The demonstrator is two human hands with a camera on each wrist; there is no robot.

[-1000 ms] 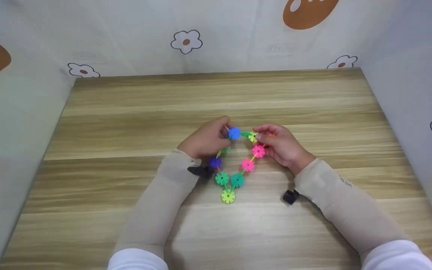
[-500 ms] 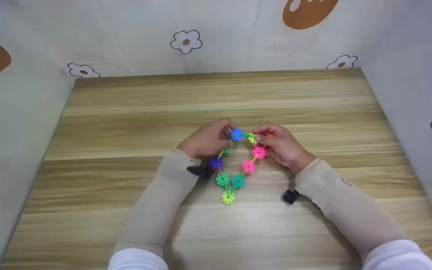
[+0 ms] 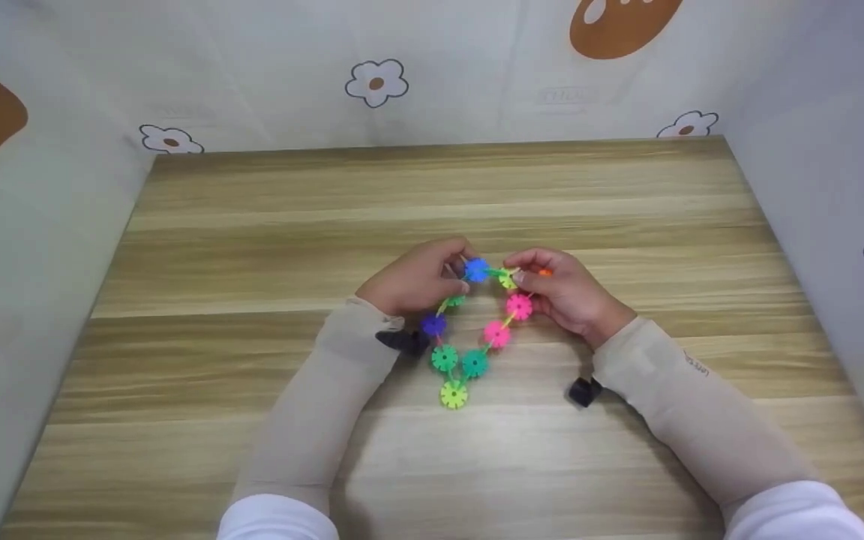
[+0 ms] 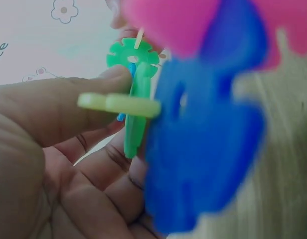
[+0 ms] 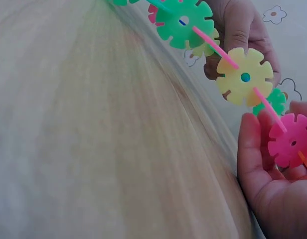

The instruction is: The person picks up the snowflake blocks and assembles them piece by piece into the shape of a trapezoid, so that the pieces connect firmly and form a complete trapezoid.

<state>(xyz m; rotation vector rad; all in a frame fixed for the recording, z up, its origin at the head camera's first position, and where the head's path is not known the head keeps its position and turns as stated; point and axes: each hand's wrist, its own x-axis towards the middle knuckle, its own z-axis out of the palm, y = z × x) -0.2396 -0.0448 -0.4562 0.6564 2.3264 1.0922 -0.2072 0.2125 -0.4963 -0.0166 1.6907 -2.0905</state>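
Observation:
A chain of notched plastic snowflake discs, joined edge to edge in several colours, hangs between both hands in a narrow loop. My left hand [image 3: 418, 276] holds its upper left part, thumb and fingers at a green disc [image 4: 137, 117] beside the light blue disc [image 3: 476, 270]. A dark blue disc [image 4: 203, 144] looms close in the left wrist view. My right hand [image 3: 573, 294] pinches the yellow-green disc [image 3: 508, 278] at upper right. Below it run pink discs [image 3: 497, 334]; a pink disc [image 5: 292, 140] lies before the right fingers. A yellow-green disc [image 3: 454, 394] forms the loop's lowest point.
The wood-grain table [image 3: 252, 225] lies under both forearms. A pale flower-print sheet [image 3: 462, 75] rises behind it and along both sides. Black wrist-camera mounts, such as the right one [image 3: 584, 391], stick out below the cuffs.
My left hand has edged slightly right with the light blue disc, closer to the yellow-green disc. My right hand stays nearly still, and both grips are kept.

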